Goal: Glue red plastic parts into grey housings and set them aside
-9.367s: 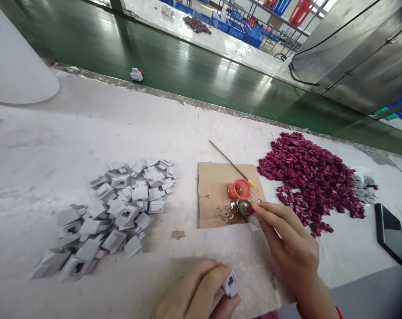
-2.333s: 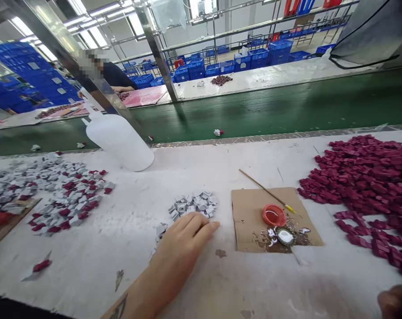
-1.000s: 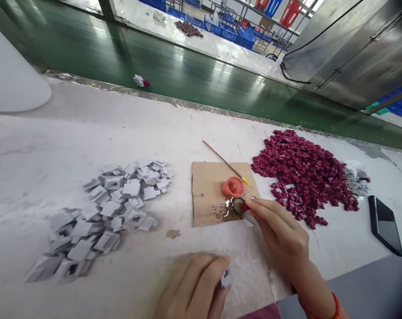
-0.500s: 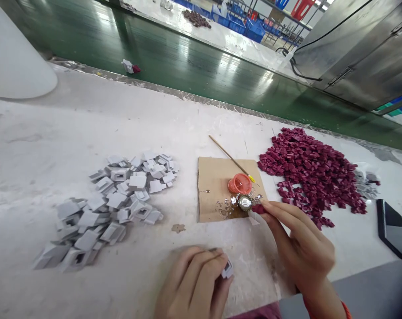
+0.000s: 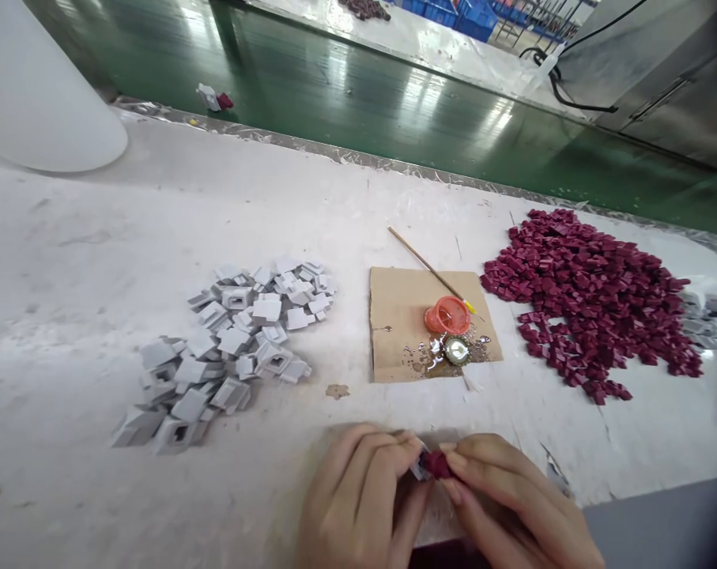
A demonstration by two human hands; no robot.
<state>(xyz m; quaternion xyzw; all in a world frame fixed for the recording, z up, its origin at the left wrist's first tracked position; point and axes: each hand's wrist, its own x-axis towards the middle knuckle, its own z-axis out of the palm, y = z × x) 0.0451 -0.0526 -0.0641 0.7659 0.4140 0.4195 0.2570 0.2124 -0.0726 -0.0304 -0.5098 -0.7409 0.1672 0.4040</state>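
My left hand [image 5: 364, 498] pinches a small grey plastic piece [image 5: 419, 465] near the front of the table. From the right, my right hand [image 5: 506, 498] grips a small maroon piece [image 5: 437, 465] and holds it against the grey one; how far they fit together is hidden by the fingers. Beyond the hands lies a cardboard sheet [image 5: 394, 300] with a red cup [image 5: 447, 316] and a bottle cap [image 5: 456, 349] holding shiny clear liquid. Wet spots surround the cap.
Loose grey pieces [image 5: 233, 344] lie in a heap on the left, and a large heap of maroon pieces [image 5: 589, 292] on the right. A thin brush [image 5: 429, 269] rests across the cardboard. Behind runs a green conveyor belt [image 5: 299, 95] carrying a grey-and-maroon piece [image 5: 214, 98].
My right hand has moved from the bottle cap down toward me, bringing the maroon piece against the grey piece in my left hand. The camera view has shifted slightly.
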